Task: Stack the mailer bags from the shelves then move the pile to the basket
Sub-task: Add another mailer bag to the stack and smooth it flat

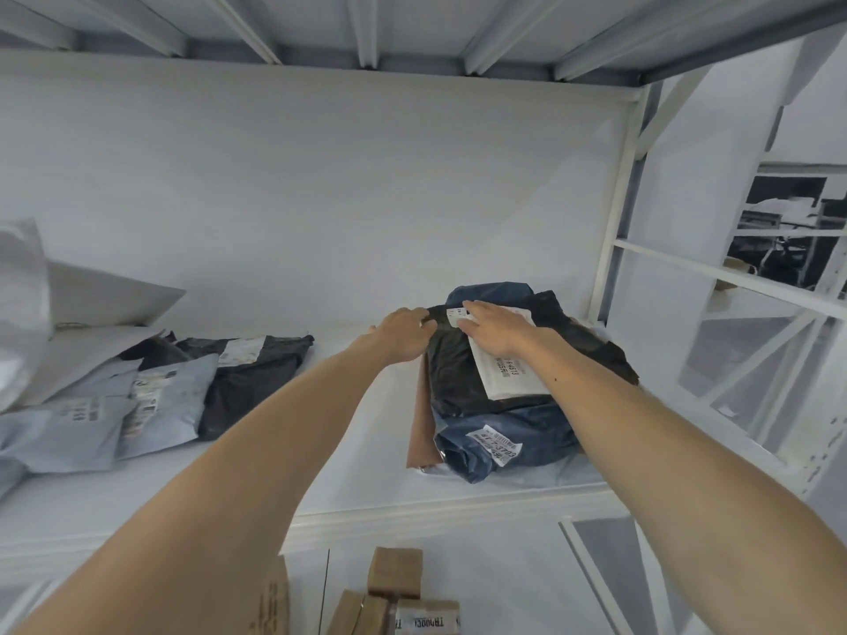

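Two bare forearms reach away from the camera over a white shelf (pixel 357 456). Below its near edge, on a lower level, sit three small cardboard boxes (pixel 394 572).

One pile of mailer bags (pixel 504 405) lies on the right part of the shelf, close to the white upright post (pixel 614 249). At least five pieces show in it. A black bag (pixel 451 373) is on top, with its long axis running near to far. A white mailer (pixel 508 375) lies on it, also lengthwise near to far, its near end angled a little right. Under them is a dark blue bag (pixel 527 435) lying crosswise, left to right, with a white label facing up at the near side. A brown envelope (pixel 419 428) sticks out along the pile's left edge. More blue and black plastic shows at the far and right sides.

The left hand (pixel 405 332) has its fingers curled round the far left edge of the black bag. The right hand (pixel 492 327) lies flat with straight fingers on the far end of the white mailer and the black bag's label.

Well apart, on the left of the shelf, a second overlapping group (pixel 174 396) holds one black bag and at least three pale blue ones, all with labels up. A white bag (pixel 23 304) bulges at the far left edge.
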